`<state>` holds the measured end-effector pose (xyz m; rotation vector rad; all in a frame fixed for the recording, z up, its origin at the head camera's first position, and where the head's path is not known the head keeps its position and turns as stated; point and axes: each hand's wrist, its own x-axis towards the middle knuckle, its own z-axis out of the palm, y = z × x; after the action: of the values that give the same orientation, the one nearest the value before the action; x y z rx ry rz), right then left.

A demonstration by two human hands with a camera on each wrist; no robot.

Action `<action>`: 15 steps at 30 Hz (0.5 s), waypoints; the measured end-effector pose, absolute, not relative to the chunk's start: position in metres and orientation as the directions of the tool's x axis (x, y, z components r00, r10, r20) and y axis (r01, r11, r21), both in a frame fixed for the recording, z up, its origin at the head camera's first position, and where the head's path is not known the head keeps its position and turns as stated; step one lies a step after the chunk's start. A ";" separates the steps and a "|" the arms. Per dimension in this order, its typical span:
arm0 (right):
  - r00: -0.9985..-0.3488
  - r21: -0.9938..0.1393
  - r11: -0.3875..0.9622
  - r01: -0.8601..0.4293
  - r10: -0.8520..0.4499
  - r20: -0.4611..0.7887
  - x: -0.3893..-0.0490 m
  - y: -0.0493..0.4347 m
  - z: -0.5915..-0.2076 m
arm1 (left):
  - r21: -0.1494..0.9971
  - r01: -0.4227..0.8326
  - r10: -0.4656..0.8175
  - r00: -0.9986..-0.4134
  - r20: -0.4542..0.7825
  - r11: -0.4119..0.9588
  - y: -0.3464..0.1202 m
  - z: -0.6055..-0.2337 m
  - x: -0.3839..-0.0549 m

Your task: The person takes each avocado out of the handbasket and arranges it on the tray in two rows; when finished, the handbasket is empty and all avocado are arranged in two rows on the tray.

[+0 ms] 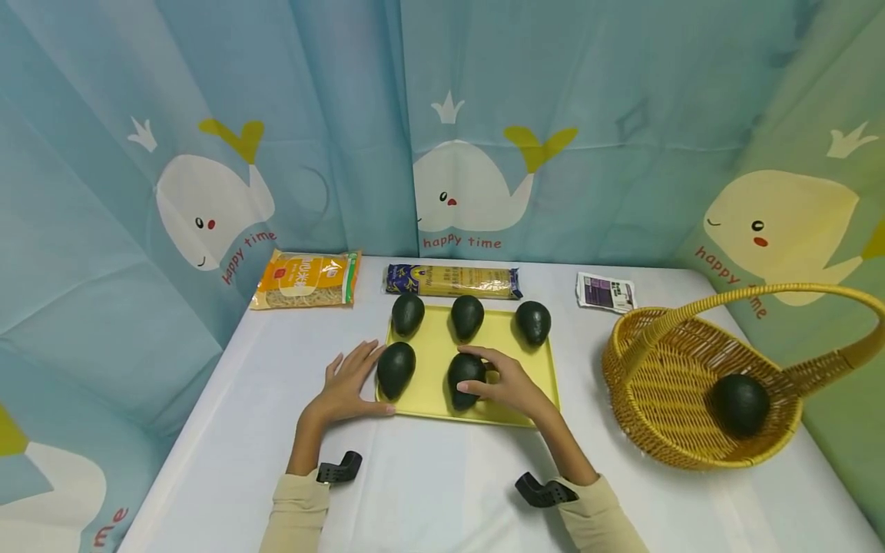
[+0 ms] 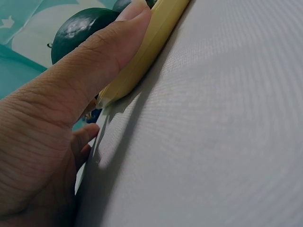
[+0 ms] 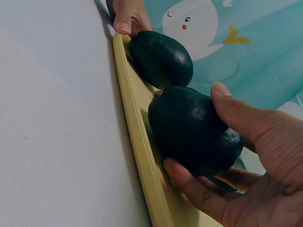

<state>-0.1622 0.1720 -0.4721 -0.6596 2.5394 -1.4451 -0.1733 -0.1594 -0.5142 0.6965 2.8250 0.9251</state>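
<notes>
A yellow tray (image 1: pixel 430 390) carries several dark green avocados, three in its back row. My right hand (image 1: pixel 508 384) grips the front middle avocado (image 1: pixel 462 376), thumb on one side and fingers around the other. In the right wrist view, that avocado (image 3: pixel 191 130) is close over the tray's rim. At the tray's front left corner lies my left hand (image 1: pixel 349 388), fingers spread along the side and thumb straight against the front rim. Beside those fingers rests the front left avocado (image 1: pixel 396 371). The left wrist view shows the thumb (image 2: pixel 102 59) overlapping the tray edge.
To the right stands a wicker basket (image 1: pixel 667 399) with a tall handle and one avocado (image 1: pixel 740 405) inside. Behind the tray lie an orange grain bag (image 1: pixel 307 280), a long yellow-and-blue packet (image 1: pixel 452 281) and a small white-and-purple pouch (image 1: pixel 605 292). Whale-print curtains (image 1: pixel 346 138) enclose the white table.
</notes>
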 end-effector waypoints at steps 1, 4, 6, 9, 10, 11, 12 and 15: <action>-0.893 -0.842 0.446 -0.304 -0.442 0.089 -0.162 0.172 -0.472 | 0.583 0.395 0.449 -0.892 0.057 0.710 -0.159 -0.514 -0.173; -0.894 -0.830 0.462 -0.313 -0.439 0.092 -0.161 0.173 -0.469 | 0.588 0.395 0.449 -0.891 0.058 0.706 -0.159 -0.514 -0.173; -0.898 -0.826 0.472 -0.308 -0.431 0.089 -0.159 0.175 -0.468 | 0.589 0.391 0.448 -0.892 0.055 0.707 -0.159 -0.514 -0.173; -0.904 -0.831 0.473 -0.293 -0.421 0.079 -0.158 0.176 -0.467 | 0.582 0.387 0.444 -0.895 0.049 0.715 -0.159 -0.515 -0.173; -0.906 -0.836 0.469 -0.285 -0.418 0.074 -0.158 0.177 -0.467 | 0.581 0.386 0.442 -0.895 0.050 0.716 -0.160 -0.516 -0.174; -0.908 -0.841 0.465 -0.277 -0.414 0.071 -0.158 0.177 -0.468 | 0.583 0.386 0.442 -0.896 0.052 0.715 -0.160 -0.516 -0.174; -0.909 -0.845 0.459 -0.274 -0.411 0.071 -0.159 0.177 -0.468 | 0.585 0.387 0.442 -0.896 0.055 0.713 -0.160 -0.516 -0.174; -0.910 -0.850 0.448 -0.278 -0.405 0.085 -0.160 0.177 -0.471 | 0.594 0.388 0.442 -0.895 0.059 0.705 -0.160 -0.517 -0.174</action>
<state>-0.1604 0.1770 -0.4706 -0.6076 2.5601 -1.4647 -0.1737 -0.1595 -0.5170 0.6880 2.8193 0.9513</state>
